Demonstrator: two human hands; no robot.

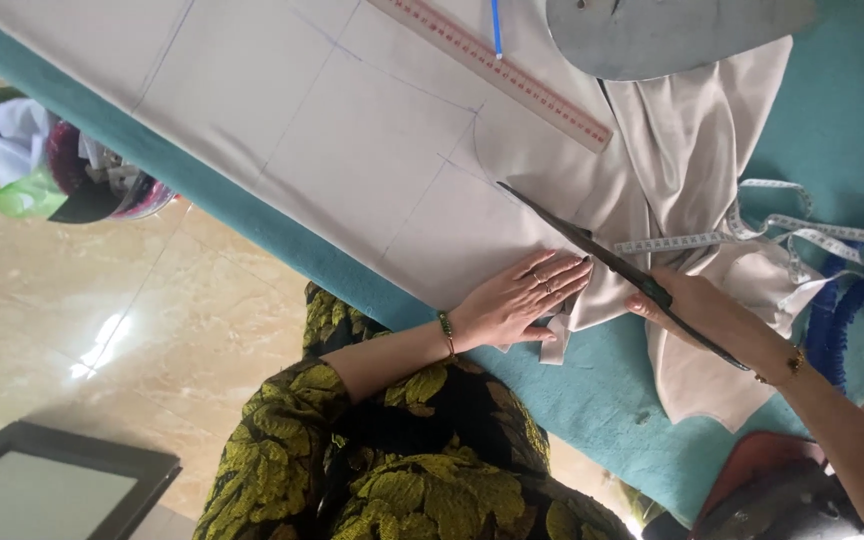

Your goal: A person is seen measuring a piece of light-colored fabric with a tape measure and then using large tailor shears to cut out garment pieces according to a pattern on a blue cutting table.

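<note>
The beige cloth (372,150), marked with thin blue lines, lies flat across the teal table (832,110) and bunches into folds at its right end. The left hand (517,300) presses on it with fingers spread flat, while the right hand (697,305) grips one pair of dark scissors (602,255) (blades on the cloth). One wooden ruler (502,70) and one measuring tape (782,230) lie nearby; the scissor handles are hidden in the fist.

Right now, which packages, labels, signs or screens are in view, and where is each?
Framed panel: bottom left, over the floor; dark frame, pale blank face, maybe a screen, cannot tell.
Green plastic bag: left edge by the table; translucent green, stuffed with white and dark scraps.
No labels or signs show.
</note>
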